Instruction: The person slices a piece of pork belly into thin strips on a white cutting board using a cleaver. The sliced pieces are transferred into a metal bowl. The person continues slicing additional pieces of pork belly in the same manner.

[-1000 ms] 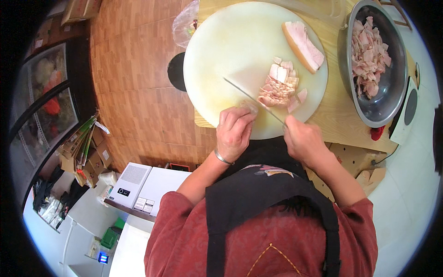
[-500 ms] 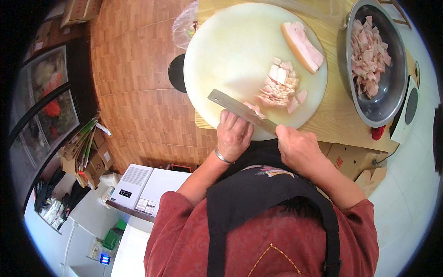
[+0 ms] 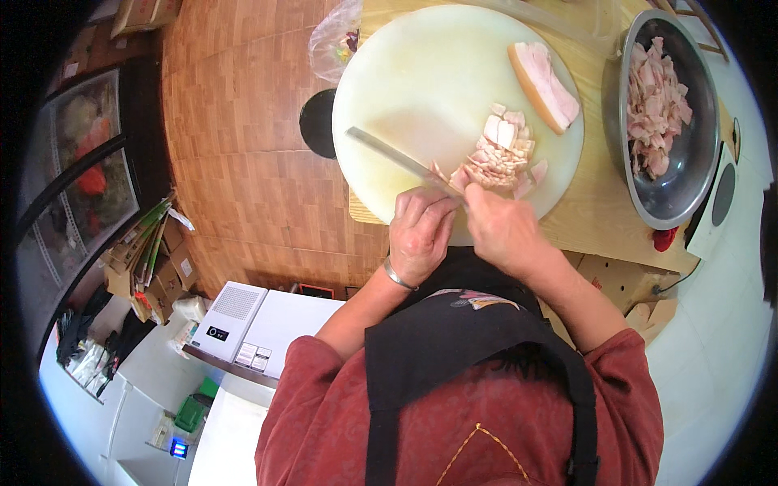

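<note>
My right hand [image 3: 504,229] is closed around the handle of a cleaver. The cleaver's blade [image 3: 395,156] slants to the far left over a round white cutting board [image 3: 397,57], with its edge turned down. Close against the near side of the blade, my left hand [image 3: 420,231] has its fingers curled; whatever lies under them is hidden. Just beyond the blade a pile of sliced pork [image 3: 500,155] lies on the board, with a few loose slices beside it. A thick slab of pork [image 3: 545,87] with tan rind rests at the board's far right.
A large metal bowl [image 3: 703,174] with pork slices [image 3: 658,105] stands on the wooden table [image 3: 600,219] at the right. A clear plastic bag [image 3: 331,49] hangs by the table's left edge. Near it is a dark round stool [image 3: 318,124]. A white appliance [image 3: 284,324] stands at lower left.
My right hand and the cleaver have moved left and away from me. The loose slices by the blade now sit against the pile. My left hand stays close to the blade.
</note>
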Demonstrator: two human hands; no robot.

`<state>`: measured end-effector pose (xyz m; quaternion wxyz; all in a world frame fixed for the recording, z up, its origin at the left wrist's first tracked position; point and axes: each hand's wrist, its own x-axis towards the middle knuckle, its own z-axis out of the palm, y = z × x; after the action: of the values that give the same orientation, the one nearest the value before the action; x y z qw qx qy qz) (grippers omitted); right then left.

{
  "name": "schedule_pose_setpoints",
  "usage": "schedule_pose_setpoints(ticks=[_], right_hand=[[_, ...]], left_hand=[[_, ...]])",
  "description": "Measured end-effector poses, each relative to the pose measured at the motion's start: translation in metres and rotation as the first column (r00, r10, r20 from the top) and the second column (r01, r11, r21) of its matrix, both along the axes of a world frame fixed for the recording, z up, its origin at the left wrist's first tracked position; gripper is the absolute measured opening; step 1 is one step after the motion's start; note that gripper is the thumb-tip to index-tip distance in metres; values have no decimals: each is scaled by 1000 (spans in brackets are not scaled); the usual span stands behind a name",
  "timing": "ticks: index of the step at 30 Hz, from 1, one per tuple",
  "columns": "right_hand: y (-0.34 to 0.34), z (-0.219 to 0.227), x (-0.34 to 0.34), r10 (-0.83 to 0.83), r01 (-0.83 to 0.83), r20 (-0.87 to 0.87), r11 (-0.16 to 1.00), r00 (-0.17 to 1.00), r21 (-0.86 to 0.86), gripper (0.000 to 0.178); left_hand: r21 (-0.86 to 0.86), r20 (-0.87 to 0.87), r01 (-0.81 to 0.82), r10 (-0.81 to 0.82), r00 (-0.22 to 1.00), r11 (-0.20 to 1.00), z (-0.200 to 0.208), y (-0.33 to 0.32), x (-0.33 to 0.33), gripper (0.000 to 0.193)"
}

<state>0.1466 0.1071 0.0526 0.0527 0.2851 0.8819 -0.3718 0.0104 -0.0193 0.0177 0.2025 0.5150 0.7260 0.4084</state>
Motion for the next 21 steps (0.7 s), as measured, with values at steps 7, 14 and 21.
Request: schedule_pose_setpoints(ticks=[7, 14, 21], right_hand=[[2, 47, 55, 57, -55, 120, 998, 991, -16, 13], [-4, 73, 67, 92, -87, 179, 996, 979, -35, 16], [-2, 41, 20, 129, -124, 210, 992, 969, -37, 11]], left_hand=[[59, -59, 54, -51, 997, 997, -4, -5, -7, 33], [-2, -75, 63, -63, 995, 998, -5, -6, -6, 39], [-3, -65, 22, -22, 998, 1000, -3, -2, -4, 39]])
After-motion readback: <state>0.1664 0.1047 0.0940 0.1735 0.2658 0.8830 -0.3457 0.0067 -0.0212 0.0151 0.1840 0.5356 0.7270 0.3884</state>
